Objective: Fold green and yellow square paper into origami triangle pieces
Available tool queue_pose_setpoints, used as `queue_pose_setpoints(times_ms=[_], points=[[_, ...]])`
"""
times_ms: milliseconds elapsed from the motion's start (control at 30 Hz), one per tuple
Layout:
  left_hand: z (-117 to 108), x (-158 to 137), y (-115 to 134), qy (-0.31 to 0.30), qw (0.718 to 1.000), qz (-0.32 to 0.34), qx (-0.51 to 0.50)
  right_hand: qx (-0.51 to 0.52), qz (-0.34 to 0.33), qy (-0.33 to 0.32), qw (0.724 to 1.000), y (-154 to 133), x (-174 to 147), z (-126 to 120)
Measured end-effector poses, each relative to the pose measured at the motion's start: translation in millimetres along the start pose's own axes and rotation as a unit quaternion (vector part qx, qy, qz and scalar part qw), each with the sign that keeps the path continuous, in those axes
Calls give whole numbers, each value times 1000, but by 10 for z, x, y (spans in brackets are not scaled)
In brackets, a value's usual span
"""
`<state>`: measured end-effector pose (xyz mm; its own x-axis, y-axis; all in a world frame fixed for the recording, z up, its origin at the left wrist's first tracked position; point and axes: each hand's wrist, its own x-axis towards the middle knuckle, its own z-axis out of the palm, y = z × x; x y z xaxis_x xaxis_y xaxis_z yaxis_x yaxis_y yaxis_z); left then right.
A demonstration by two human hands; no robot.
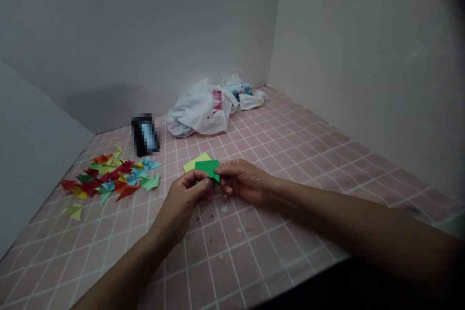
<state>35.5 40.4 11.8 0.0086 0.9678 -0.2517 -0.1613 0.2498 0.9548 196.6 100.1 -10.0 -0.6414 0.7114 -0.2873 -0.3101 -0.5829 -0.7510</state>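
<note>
A small piece of folded green paper (206, 166) is held between both hands above the tiled-pattern cloth. My left hand (189, 196) pinches its lower left part between thumb and fingers. At its right edge my right hand (243, 179) grips it, thumb on top and fingers curled beneath. A narrow green fold points down between the two hands. Just behind the green paper lies yellow paper (196, 160), partly hidden by it. My fingers cover the lower side of the green piece.
Several folded paper birds (109, 174) in many colours lie heaped at the left. Behind them stands a blurred dark device (145, 134) with a bright screen. A crumpled white plastic bag (203, 109) rests near the back wall. Pink checked cloth (232, 261) covers the table.
</note>
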Motion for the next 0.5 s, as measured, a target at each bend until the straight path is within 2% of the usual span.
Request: queue_pose_setpoints(times_ms=[100, 233, 300, 500], points=[[12, 5, 2, 15, 999, -12, -35, -6, -22, -18, 1000, 20, -2, -3], [12, 27, -14, 59, 994, 11, -87, -26, -67, -41, 997, 30, -33, 18], [17, 35, -33, 61, 993, 22, -102, -50, -80, -42, 995, 35, -50, 31], [14, 35, -102, 49, 996, 51, -62, -124, -118, -4, 985, 60, -46, 58]])
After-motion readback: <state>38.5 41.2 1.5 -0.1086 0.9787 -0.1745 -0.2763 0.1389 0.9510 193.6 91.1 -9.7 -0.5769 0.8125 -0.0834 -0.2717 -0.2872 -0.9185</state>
